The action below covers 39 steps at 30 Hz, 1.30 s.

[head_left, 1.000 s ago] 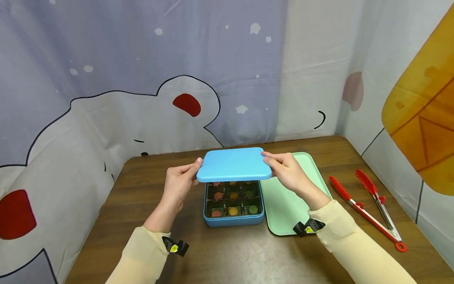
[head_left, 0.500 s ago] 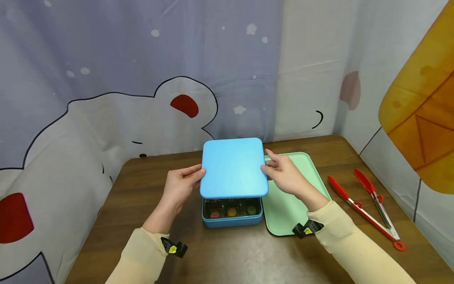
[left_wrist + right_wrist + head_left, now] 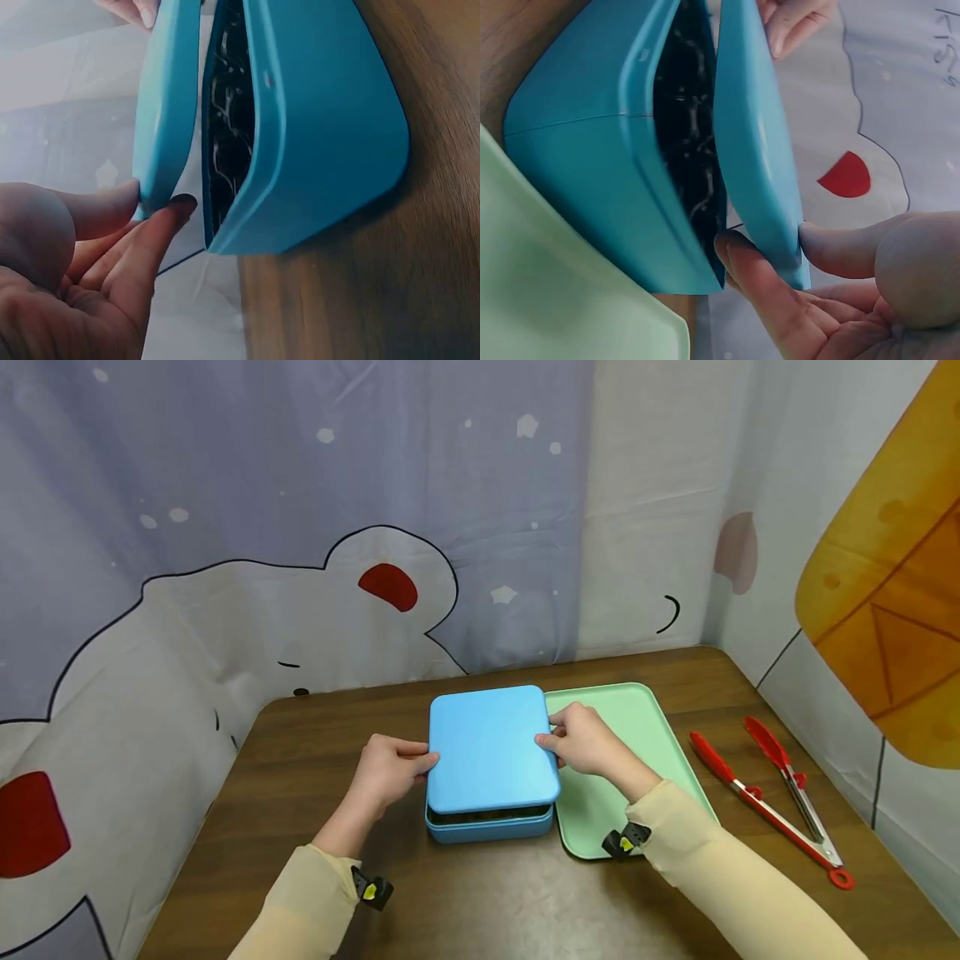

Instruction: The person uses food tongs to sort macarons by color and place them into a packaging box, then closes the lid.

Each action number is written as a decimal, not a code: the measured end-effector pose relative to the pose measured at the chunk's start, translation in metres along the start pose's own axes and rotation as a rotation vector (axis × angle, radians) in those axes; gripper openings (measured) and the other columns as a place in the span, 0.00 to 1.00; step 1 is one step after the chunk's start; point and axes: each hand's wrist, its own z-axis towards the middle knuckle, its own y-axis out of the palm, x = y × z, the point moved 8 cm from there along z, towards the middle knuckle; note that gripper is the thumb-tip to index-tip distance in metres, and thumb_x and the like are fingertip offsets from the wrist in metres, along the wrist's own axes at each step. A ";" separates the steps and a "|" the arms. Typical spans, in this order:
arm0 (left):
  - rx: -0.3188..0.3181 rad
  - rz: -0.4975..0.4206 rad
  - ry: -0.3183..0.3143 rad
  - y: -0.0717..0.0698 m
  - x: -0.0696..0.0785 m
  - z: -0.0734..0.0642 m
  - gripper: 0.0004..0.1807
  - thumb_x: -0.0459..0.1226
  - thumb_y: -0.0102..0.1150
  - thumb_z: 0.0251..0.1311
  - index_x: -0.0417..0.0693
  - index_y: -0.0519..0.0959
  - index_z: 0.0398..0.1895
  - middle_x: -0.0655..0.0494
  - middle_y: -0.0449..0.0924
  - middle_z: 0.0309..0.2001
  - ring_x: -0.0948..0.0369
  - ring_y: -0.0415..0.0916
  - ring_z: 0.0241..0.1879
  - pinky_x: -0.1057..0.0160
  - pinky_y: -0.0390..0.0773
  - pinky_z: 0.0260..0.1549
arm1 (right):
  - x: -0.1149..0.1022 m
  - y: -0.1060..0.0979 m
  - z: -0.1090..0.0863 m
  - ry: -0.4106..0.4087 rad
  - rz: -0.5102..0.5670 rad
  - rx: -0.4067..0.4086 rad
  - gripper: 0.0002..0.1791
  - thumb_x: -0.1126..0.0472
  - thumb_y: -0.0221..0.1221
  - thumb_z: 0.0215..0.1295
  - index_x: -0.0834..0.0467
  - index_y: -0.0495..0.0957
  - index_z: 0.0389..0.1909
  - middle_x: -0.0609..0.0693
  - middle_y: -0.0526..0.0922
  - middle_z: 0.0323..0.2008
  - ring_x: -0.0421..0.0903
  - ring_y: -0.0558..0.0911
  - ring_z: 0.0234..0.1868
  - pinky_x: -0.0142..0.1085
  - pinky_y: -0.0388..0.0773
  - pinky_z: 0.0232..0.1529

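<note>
A flat blue lid [image 3: 491,747] with rounded corners hangs close over a blue box [image 3: 491,832] on the table. My left hand [image 3: 390,770] pinches the lid's left edge, thumb on top and fingers beneath. On the opposite edge my right hand [image 3: 588,742] grips it the same way. Both wrist views show a gap between the lid [image 3: 166,105] and the box rim [image 3: 641,142]. Through that gap a dark, clear-edged divided insert [image 3: 686,127] shows inside the box. The lid hides most of the box's contents in the head view.
A pale green tray [image 3: 600,822] lies right of the box, partly under my right forearm. Farther right, red-and-silver tongs [image 3: 787,817] lie spread on the wooden table [image 3: 480,902]. A printed curtain [image 3: 300,635] hangs along the table's back and sides.
The lid has tilted to show its top, then come down over the box, covering the compartments with small coloured round pieces. Both hands have moved down with it.
</note>
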 end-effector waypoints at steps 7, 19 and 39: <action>0.024 0.201 0.014 -0.001 -0.003 -0.001 0.16 0.38 0.74 0.66 0.36 0.90 0.51 0.49 0.90 0.39 0.54 0.89 0.37 0.54 0.86 0.38 | 0.001 0.012 0.000 0.013 -0.110 -0.020 0.15 0.61 0.64 0.76 0.61 0.83 0.27 0.54 0.86 0.21 0.58 0.88 0.27 0.37 0.72 0.24; 0.046 0.331 0.041 0.001 -0.005 -0.001 0.14 0.42 0.75 0.65 0.41 0.92 0.47 0.51 0.90 0.43 0.54 0.84 0.44 0.54 0.85 0.37 | 0.009 0.022 0.002 0.011 -0.151 -0.026 0.21 0.59 0.64 0.77 0.59 0.78 0.20 0.49 0.78 0.12 0.45 0.75 0.16 0.35 0.64 0.22; 0.007 0.268 -0.041 0.001 -0.016 -0.001 0.15 0.41 0.78 0.63 0.39 0.92 0.45 0.50 0.89 0.38 0.54 0.89 0.36 0.56 0.85 0.33 | 0.008 0.028 -0.003 0.008 -0.243 0.004 0.22 0.58 0.65 0.77 0.57 0.76 0.19 0.48 0.76 0.13 0.43 0.76 0.15 0.36 0.72 0.21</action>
